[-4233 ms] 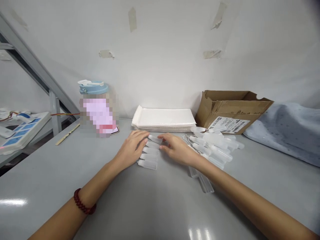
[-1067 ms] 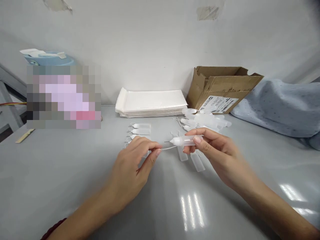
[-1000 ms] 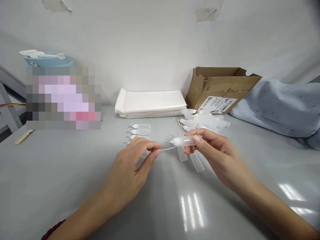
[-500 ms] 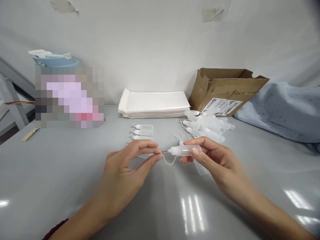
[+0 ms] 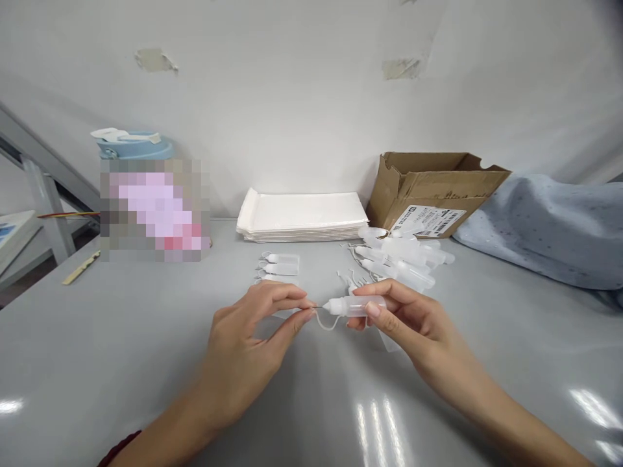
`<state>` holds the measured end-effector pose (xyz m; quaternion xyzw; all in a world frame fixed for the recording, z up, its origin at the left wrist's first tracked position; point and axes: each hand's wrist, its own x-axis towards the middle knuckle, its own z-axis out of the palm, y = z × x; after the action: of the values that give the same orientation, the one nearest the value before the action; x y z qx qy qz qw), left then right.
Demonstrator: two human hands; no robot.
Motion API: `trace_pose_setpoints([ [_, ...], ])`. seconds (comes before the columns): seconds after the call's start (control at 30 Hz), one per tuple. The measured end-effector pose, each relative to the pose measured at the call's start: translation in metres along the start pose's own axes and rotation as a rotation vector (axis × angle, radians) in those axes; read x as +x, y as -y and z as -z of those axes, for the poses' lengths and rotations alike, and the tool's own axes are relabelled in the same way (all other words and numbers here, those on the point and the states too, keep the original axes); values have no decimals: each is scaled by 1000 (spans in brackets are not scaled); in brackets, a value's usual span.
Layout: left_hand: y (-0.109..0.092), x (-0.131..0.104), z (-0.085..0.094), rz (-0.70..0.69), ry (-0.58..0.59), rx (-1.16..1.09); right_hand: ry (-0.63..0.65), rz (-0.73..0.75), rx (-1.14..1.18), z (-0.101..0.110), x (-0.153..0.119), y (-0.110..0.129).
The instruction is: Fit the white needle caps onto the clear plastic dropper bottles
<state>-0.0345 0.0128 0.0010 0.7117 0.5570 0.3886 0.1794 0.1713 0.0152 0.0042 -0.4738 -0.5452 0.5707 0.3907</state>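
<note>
My right hand (image 5: 399, 318) grips a small translucent needle-tip squeeze bottle (image 5: 361, 306) by its body, the tip pointing left. A thin metal needle runs from its white nozzle to my left hand (image 5: 267, 324). The left thumb and fingertips pinch the end of the bottle's white cap strap (image 5: 327, 327) at the needle's tip; the cap itself is hidden by the fingers. Behind my left hand, a column of similar bottles (image 5: 282, 268) lies on the table, partly covered. Beyond my right hand is a loose heap of such bottles (image 5: 403, 256).
A stack of white padded envelopes (image 5: 302, 214) lies against the wall, beside an open cardboard box (image 5: 438, 188). Grey-blue cloth (image 5: 545, 227) covers the right side. At the left are a blue lidded container (image 5: 136, 146), a blurred-out patch and a yellowish strip (image 5: 82, 267).
The view has tilted up slightly, so everything sits lower in the picture. Both hands keep the same grip, and the bottle with its needle stays between them.
</note>
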Motion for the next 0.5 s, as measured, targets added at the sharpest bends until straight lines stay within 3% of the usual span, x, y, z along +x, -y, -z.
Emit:
trace_pose_setpoints([
  [0.5, 2, -3, 0, -155, -91, 93, 7, 7, -47, 0, -1, -3],
])
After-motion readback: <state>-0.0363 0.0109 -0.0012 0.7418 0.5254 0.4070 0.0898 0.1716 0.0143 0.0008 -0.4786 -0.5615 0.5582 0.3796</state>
